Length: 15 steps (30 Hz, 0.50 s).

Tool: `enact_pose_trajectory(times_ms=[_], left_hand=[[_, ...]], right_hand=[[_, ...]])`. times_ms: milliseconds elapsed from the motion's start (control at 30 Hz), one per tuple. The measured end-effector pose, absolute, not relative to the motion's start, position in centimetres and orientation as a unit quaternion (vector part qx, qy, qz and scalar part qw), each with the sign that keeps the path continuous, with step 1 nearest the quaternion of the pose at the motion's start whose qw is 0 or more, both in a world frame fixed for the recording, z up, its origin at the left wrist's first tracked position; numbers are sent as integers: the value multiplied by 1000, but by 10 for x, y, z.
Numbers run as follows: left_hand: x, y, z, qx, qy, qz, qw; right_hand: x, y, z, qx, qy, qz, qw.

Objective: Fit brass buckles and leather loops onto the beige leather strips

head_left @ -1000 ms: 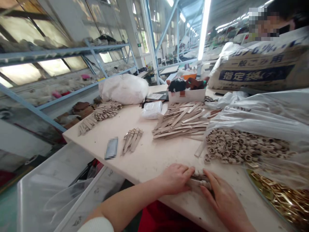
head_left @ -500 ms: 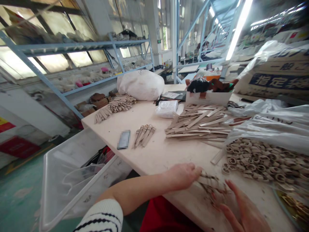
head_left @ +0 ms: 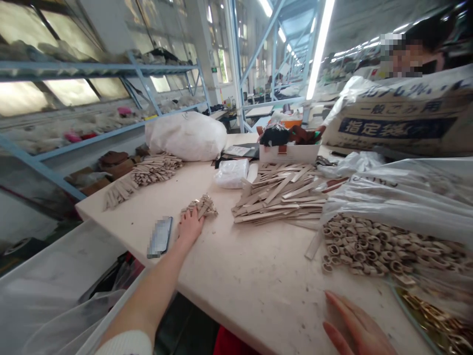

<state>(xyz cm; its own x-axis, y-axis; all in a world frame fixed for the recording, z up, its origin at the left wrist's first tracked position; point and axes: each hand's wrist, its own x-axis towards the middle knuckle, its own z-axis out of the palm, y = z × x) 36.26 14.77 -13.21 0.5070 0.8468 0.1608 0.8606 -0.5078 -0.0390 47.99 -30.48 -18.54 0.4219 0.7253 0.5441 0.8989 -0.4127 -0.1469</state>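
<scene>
On the table's left half, my left hand (head_left: 191, 226) is closed over a small bunch of beige straps (head_left: 204, 206) with metal buckles. Its fingers lie on the straps and hide part of them. My right hand (head_left: 354, 323) rests low at the table's front right, thumb and fingers apart, with nothing in it. Beside that hand are a heap of beige strap loops (head_left: 369, 246) and a container of gold-coloured buckles (head_left: 432, 315). A phone (head_left: 160, 237) lies just left of my left hand.
Flat beige strips (head_left: 281, 197) are piled mid-table. More straps (head_left: 155, 168) lie at the far left, before a large white bag (head_left: 186, 135). A white box (head_left: 289, 153) stands at the back. A plastic bin (head_left: 40, 286) sits below the left edge. Another person is at the back right.
My left hand has moved from beside my right hand to the bunch of buckled straps farther left. No strap lies between my hands now. The view has turned right.
</scene>
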Motion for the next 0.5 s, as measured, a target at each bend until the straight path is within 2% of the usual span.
enact_pose_trajectory(times_ms=[167, 267, 433, 500], left_hand=[[393, 190, -109, -869, -487, -78, 48], [411, 190, -92, -879, -461, -104, 62], [461, 105, -94, -953, -270, -117, 66], [485, 60, -102, -988, -125, -84, 35]], right_hand=[[481, -298, -175, -808, -505, -240, 185], [483, -295, -176, -811, -505, -228, 188], [483, -294, -179, -833, -488, -169, 199], [482, -294, -178, -837, -484, -156, 201]])
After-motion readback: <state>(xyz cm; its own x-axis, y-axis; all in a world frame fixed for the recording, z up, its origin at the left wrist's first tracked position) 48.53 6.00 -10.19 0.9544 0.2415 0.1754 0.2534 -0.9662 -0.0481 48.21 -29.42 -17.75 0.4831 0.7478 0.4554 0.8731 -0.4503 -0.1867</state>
